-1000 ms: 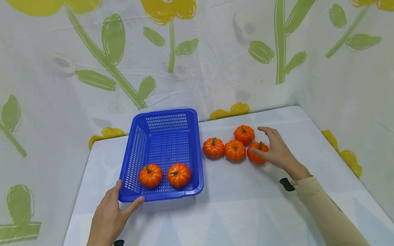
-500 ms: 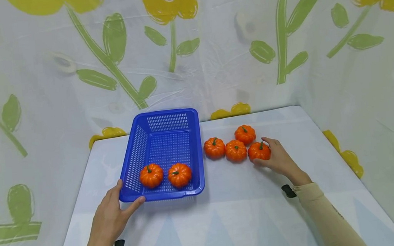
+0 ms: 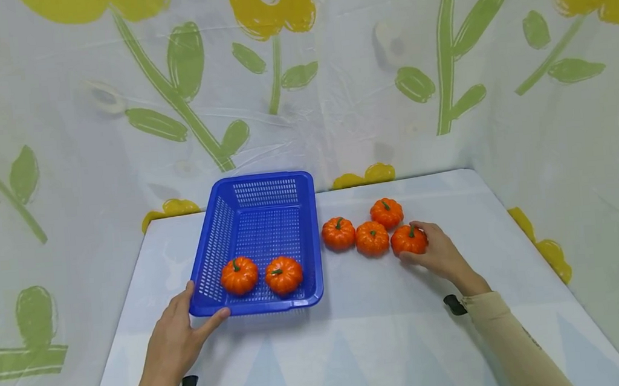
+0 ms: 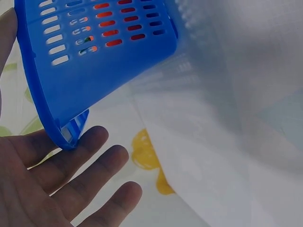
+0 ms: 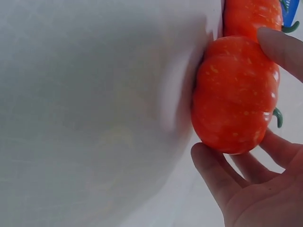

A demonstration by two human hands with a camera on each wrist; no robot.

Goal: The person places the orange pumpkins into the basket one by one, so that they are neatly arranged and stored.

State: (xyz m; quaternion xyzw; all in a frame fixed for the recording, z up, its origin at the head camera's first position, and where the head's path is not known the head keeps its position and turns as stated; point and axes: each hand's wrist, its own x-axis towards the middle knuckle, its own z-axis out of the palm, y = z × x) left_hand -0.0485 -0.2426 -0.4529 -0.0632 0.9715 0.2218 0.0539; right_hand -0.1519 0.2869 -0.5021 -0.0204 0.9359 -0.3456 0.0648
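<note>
My right hand holds the rightmost small orange pumpkin with thumb and fingers around its sides; the pumpkin's green stem points up. In the right wrist view this pumpkin is close to the table, with the thumb across one side and fingertips at the other. At the near left corner of a blue plastic basket, my left hand touches the rim, its thumb at the front edge. Seen from the left wrist, the fingers extend nearly straight under the basket's rim. Two pumpkins lie inside the basket.
Right of the basket, three more pumpkins sit close together: one beside the basket, a middle one and one farther back. A pale cloth covers the table. A flower-printed curtain hangs behind and at both sides.
My right hand has lowered and closed its fingers and thumb around the rightmost pumpkin. My left hand stays at the basket corner, and the view has shifted slightly.
</note>
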